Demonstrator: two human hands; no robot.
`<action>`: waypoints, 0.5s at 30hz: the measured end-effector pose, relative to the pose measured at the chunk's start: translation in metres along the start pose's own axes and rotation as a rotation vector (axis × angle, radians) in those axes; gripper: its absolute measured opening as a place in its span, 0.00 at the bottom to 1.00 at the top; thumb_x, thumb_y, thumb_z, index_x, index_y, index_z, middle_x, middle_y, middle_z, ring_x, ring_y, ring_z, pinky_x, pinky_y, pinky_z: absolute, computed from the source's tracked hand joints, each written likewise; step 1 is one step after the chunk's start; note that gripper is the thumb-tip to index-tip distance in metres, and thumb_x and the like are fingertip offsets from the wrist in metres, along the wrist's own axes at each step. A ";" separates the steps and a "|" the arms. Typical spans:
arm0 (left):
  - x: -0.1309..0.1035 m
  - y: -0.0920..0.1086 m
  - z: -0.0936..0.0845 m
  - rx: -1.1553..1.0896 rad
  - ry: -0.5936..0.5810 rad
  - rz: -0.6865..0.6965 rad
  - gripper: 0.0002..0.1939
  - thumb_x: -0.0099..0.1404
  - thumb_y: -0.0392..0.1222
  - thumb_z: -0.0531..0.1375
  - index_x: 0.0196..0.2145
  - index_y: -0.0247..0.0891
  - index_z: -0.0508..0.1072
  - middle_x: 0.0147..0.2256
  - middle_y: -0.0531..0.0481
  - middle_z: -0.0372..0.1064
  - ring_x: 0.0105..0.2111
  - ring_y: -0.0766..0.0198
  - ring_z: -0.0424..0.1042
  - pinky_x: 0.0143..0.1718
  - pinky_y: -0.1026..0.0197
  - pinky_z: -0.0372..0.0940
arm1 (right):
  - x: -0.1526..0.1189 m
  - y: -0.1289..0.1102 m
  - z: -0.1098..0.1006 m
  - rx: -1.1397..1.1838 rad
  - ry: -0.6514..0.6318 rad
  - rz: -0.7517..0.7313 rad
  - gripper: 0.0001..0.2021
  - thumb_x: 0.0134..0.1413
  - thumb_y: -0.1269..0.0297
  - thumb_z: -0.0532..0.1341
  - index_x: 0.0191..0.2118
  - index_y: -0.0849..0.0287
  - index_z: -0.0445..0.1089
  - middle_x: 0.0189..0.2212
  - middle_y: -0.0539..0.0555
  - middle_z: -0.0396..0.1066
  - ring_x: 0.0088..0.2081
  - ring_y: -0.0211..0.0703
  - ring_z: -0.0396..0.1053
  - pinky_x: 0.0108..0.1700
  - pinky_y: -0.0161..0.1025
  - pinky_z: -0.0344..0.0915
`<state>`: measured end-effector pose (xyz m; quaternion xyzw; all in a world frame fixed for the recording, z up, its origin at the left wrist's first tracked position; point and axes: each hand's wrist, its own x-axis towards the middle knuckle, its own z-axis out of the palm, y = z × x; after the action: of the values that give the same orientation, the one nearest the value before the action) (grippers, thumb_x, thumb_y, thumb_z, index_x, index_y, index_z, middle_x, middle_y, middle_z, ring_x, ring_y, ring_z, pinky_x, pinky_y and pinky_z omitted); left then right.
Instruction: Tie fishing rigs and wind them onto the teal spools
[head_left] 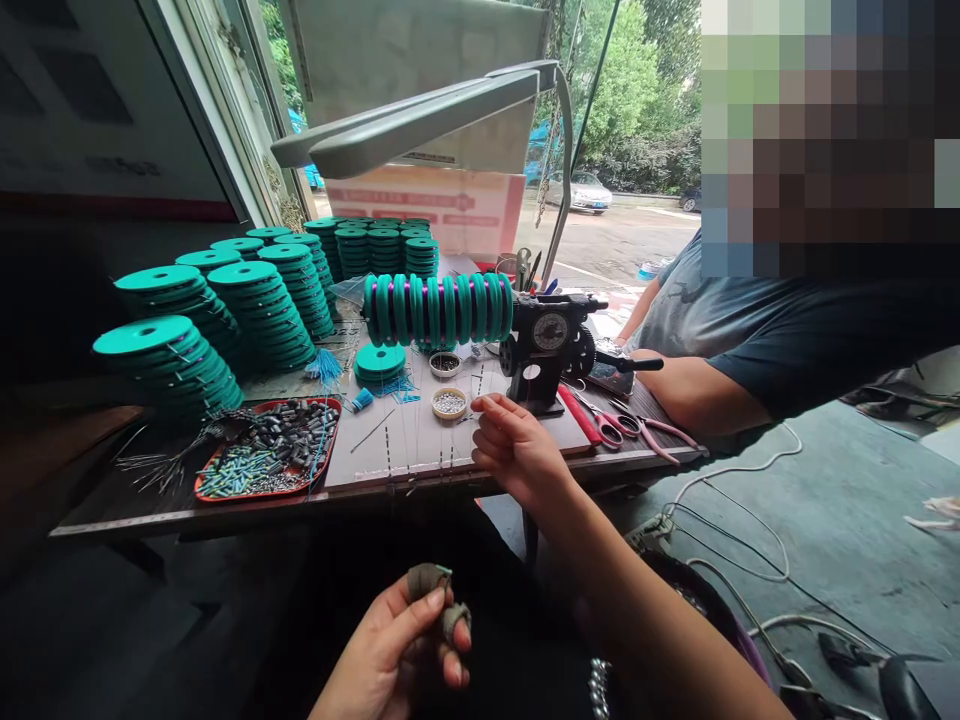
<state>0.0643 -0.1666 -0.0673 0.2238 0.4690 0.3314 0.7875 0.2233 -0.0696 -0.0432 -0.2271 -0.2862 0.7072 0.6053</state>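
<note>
Many round teal spools (439, 310) sit side by side along the black metal winder (550, 335) over the dark wooden counter (101, 502).
Left hand (409, 635) and right hand (517, 445) are pinched closed; cannot tell on what.

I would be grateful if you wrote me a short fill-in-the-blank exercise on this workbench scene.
In the picture, the right hand is higher and the left hand is ____.
The tall stacks of green spools stand to the ____ of the black machine.
The tray of small dark pieces has a ____ rim.
From the dish of silvery beads, the scissors lie to the ____.

Missing words: lower; left; red; right.
</note>
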 end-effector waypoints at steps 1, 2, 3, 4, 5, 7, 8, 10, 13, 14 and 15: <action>0.000 0.000 0.000 -0.010 0.004 0.002 0.07 0.50 0.41 0.64 0.25 0.35 0.70 0.19 0.50 0.70 0.16 0.69 0.64 0.23 0.65 0.59 | 0.000 0.000 0.000 0.001 -0.001 -0.002 0.05 0.44 0.67 0.63 0.27 0.62 0.67 0.11 0.38 0.40 0.15 0.26 0.35 0.15 0.26 0.38; -0.001 0.000 0.000 -0.016 0.007 0.001 0.08 0.49 0.41 0.65 0.24 0.35 0.70 0.19 0.50 0.70 0.16 0.69 0.64 0.23 0.65 0.59 | 0.000 0.001 0.000 0.001 -0.002 -0.003 0.05 0.45 0.66 0.63 0.27 0.62 0.67 0.11 0.38 0.40 0.14 0.26 0.35 0.15 0.26 0.38; -0.001 0.000 0.000 -0.021 0.011 0.000 0.08 0.49 0.41 0.65 0.24 0.35 0.70 0.19 0.50 0.70 0.16 0.69 0.64 0.23 0.64 0.59 | 0.000 0.001 0.000 0.001 -0.003 -0.004 0.06 0.45 0.66 0.63 0.27 0.62 0.67 0.11 0.38 0.39 0.14 0.26 0.35 0.15 0.25 0.38; -0.002 0.000 0.000 -0.025 0.016 -0.002 0.08 0.48 0.41 0.65 0.24 0.35 0.70 0.19 0.50 0.70 0.16 0.69 0.64 0.23 0.64 0.59 | 0.001 0.001 0.000 0.002 -0.003 -0.004 0.06 0.45 0.66 0.63 0.27 0.62 0.67 0.11 0.38 0.39 0.14 0.26 0.35 0.15 0.25 0.38; -0.002 -0.001 -0.001 -0.027 0.020 -0.001 0.08 0.48 0.41 0.65 0.24 0.35 0.71 0.19 0.49 0.71 0.16 0.69 0.64 0.23 0.64 0.59 | 0.001 0.001 0.000 0.003 -0.004 -0.003 0.06 0.45 0.66 0.63 0.27 0.62 0.66 0.11 0.38 0.39 0.14 0.26 0.35 0.15 0.25 0.38; -0.003 -0.002 -0.002 -0.025 0.026 0.006 0.08 0.49 0.41 0.65 0.25 0.35 0.71 0.19 0.49 0.71 0.17 0.69 0.64 0.23 0.64 0.59 | 0.001 0.001 0.001 0.007 -0.007 -0.001 0.06 0.45 0.66 0.63 0.27 0.62 0.66 0.11 0.38 0.40 0.14 0.26 0.35 0.15 0.25 0.38; -0.004 -0.002 -0.003 -0.024 0.030 0.012 0.08 0.49 0.41 0.65 0.25 0.35 0.71 0.20 0.49 0.71 0.17 0.68 0.65 0.23 0.65 0.59 | 0.001 0.001 0.001 0.009 -0.009 0.000 0.06 0.45 0.67 0.63 0.27 0.62 0.66 0.11 0.38 0.40 0.14 0.26 0.36 0.15 0.25 0.38; -0.004 -0.003 -0.004 -0.022 0.029 0.018 0.08 0.49 0.42 0.65 0.25 0.35 0.71 0.20 0.48 0.71 0.17 0.68 0.65 0.23 0.65 0.59 | 0.001 0.001 0.001 0.014 -0.015 -0.003 0.05 0.45 0.67 0.63 0.27 0.62 0.66 0.11 0.38 0.40 0.14 0.26 0.36 0.15 0.25 0.38; -0.005 -0.003 -0.005 -0.023 0.032 0.012 0.08 0.49 0.42 0.65 0.25 0.36 0.71 0.20 0.49 0.72 0.17 0.68 0.65 0.23 0.65 0.59 | 0.001 0.001 0.002 0.016 -0.021 -0.004 0.05 0.45 0.67 0.63 0.27 0.62 0.66 0.11 0.38 0.40 0.14 0.26 0.35 0.15 0.26 0.37; -0.005 -0.003 -0.005 -0.025 0.037 0.007 0.08 0.49 0.42 0.65 0.25 0.36 0.71 0.20 0.49 0.72 0.17 0.68 0.65 0.23 0.65 0.59 | 0.001 0.001 0.002 0.013 -0.021 -0.002 0.06 0.45 0.67 0.63 0.27 0.62 0.66 0.11 0.38 0.40 0.14 0.26 0.35 0.15 0.26 0.37; -0.005 -0.003 -0.005 -0.027 0.042 -0.001 0.09 0.48 0.42 0.65 0.25 0.36 0.71 0.20 0.49 0.72 0.17 0.68 0.65 0.23 0.64 0.59 | 0.002 0.001 0.002 0.009 -0.020 0.000 0.06 0.45 0.66 0.63 0.26 0.61 0.66 0.11 0.38 0.40 0.14 0.26 0.35 0.15 0.26 0.37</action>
<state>0.0595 -0.1720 -0.0689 0.2060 0.4811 0.3419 0.7805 0.2211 -0.0685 -0.0428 -0.2172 -0.2891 0.7106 0.6035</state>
